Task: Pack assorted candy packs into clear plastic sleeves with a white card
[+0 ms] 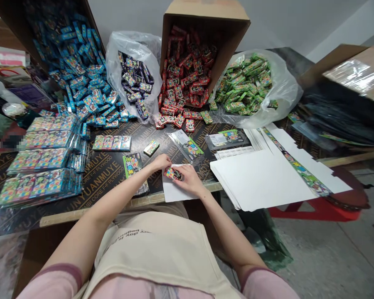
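Note:
My left hand (161, 162) and my right hand (189, 179) meet at the table's near edge over a white card (174, 192). Both have fingers closed round a small stack of candy packets (173, 173), red and dark ones, held between them. A single green packet (151, 147) lies just beyond my left hand. A printed card in a clear sleeve (132, 163) lies to the left of my left hand. A row of packets (112, 142) lies flat further back.
Blue packets (81, 79) spill from a box at back left, purple ones sit in a plastic bag (135, 77), red ones spill from a tipped carton (187, 70), green ones fill a bag (246, 83). Finished packs (40, 162) are stacked left. White card sheets (262, 178) lie right.

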The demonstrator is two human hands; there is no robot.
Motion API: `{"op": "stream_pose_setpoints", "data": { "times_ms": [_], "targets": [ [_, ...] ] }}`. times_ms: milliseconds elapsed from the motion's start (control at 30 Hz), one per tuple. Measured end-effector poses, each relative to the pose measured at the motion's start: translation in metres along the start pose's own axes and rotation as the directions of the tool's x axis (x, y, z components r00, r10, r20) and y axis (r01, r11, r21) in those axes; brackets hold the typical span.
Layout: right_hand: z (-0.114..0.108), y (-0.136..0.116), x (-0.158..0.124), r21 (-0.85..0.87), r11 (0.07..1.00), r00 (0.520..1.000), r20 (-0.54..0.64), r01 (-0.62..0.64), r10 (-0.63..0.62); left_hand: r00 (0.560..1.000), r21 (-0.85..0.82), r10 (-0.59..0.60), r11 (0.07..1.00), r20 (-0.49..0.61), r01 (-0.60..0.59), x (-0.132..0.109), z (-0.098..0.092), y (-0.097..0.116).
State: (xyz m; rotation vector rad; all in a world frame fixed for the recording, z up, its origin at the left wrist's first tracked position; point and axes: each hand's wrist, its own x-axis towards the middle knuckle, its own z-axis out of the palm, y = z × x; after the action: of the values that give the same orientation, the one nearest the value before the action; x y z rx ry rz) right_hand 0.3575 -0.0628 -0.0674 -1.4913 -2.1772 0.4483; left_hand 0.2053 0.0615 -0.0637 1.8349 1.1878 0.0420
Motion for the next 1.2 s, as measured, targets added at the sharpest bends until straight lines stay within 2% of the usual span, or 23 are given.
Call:
{"op": "stream_pose_setpoints", "data": {
  "times_ms": [133, 300, 433, 533, 633, 733, 800, 900, 967, 1200],
  "targets": [
    [0.018, -0.008, 0.002, -0.051, 0.998, 0.999, -0.033, -0.045, 0.043, 1.000, 0.048, -0.012, 0.999, -0.025, 0.013, -0.001, 0.000, 0.002],
    [0.014, 0.010, 0.019, -0.077, 0.990, 0.974, -0.199, -0.122, 0.104, 1.000, 0.080, -0.003, 0.997, -0.013, 0.004, -0.003, 0.000, 0.002],
    [0.012, 0.023, 0.032, -0.137, 0.988, 0.995, -0.083, -0.069, 0.057, 1.000, 0.091, -0.017, 0.996, -0.020, 0.018, -0.003, 0.002, 0.000],
    [0.017, 0.021, 0.031, -0.149, 0.988, 0.997, -0.073, -0.040, 0.029, 0.999, 0.088, -0.034, 0.996, -0.020, 0.035, -0.003, 0.003, -0.002],
    [0.019, 0.019, 0.024, -0.024, 0.998, 0.990, -0.126, -0.060, 0.056, 0.999, 0.085, -0.048, 0.995, -0.020, 0.050, -0.003, 0.003, -0.003],
    [0.015, 0.021, 0.019, 0.214, 0.960, 0.940, -0.250, -0.178, 0.230, 0.998, 0.088, -0.056, 0.994, -0.019, 0.058, -0.003, 0.004, -0.002],
    [0.011, 0.025, 0.019, 0.266, 0.937, 0.910, -0.287, -0.224, 0.299, 0.998, 0.092, -0.054, 0.994, -0.018, 0.056, -0.004, 0.004, -0.002],
    [0.007, 0.030, 0.022, 0.140, 0.966, 0.962, -0.142, -0.215, 0.235, 0.999, 0.106, -0.046, 0.993, -0.017, 0.048, -0.005, 0.005, -0.002],
    [0.007, 0.030, 0.023, 0.040, 0.978, 0.978, -0.038, -0.203, 0.205, 0.999, 0.119, -0.041, 0.992, -0.019, 0.043, -0.006, 0.006, -0.001],
    [0.010, 0.027, 0.018, -0.121, 0.991, 0.997, -0.065, -0.050, 0.042, 0.997, 0.180, -0.043, 0.982, -0.057, 0.053, -0.010, 0.009, 0.003]
  ]
}}
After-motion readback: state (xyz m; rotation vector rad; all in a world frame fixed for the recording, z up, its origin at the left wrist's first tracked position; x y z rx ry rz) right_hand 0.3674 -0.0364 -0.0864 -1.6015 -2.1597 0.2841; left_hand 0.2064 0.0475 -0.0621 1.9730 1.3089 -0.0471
